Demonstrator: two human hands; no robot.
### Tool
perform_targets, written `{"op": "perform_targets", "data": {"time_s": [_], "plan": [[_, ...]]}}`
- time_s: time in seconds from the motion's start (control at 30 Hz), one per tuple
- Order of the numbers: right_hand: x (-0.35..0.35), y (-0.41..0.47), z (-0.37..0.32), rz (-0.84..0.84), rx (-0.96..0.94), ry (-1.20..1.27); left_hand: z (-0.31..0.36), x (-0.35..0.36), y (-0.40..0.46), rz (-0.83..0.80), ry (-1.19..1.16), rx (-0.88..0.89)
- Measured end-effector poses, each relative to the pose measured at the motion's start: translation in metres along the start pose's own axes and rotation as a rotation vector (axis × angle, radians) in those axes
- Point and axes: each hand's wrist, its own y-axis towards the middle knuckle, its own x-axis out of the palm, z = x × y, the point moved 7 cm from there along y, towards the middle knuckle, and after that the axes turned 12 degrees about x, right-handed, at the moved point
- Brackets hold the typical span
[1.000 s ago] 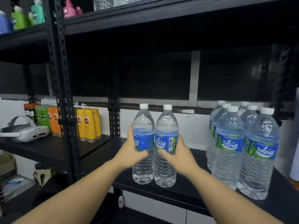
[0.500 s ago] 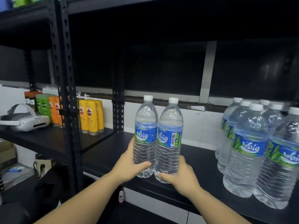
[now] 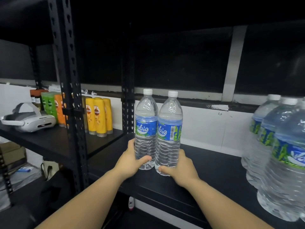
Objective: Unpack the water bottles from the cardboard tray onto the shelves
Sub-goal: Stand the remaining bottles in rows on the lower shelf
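Two clear water bottles with white caps and blue labels stand upright side by side over the black shelf. My left hand grips the lower body of the left bottle, thumb across its front. My right hand grips the base of the right bottle. The bottles touch each other; their bottoms sit at or just above the shelf surface. A cluster of several more water bottles stands on the same shelf at the right. The cardboard tray is out of view.
A black perforated upright post divides the shelving. On the left shelf stand yellow shampoo bottles, orange and green bottles and a white headset. A white wall runs behind the shelf. Boxes and clutter lie lower left.
Both hands slid from the labels down to the bottles' lower bodies. The pair moved forward and down toward the shelf surface, left of the standing cluster.
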Motion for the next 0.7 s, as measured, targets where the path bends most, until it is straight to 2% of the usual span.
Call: {"op": "perform_targets", "data": {"time_s": [0.2,0.7], "plan": [[0.015,0.044,-0.006,0.002,-0.050,0.016,-0.036,0.003,0.041,0.007,-0.030,-0.050],[0.038,0.152,0.005,0.027,-0.011,0.019,-0.087,0.023,0.126,0.032,-0.102,-0.025]]}}
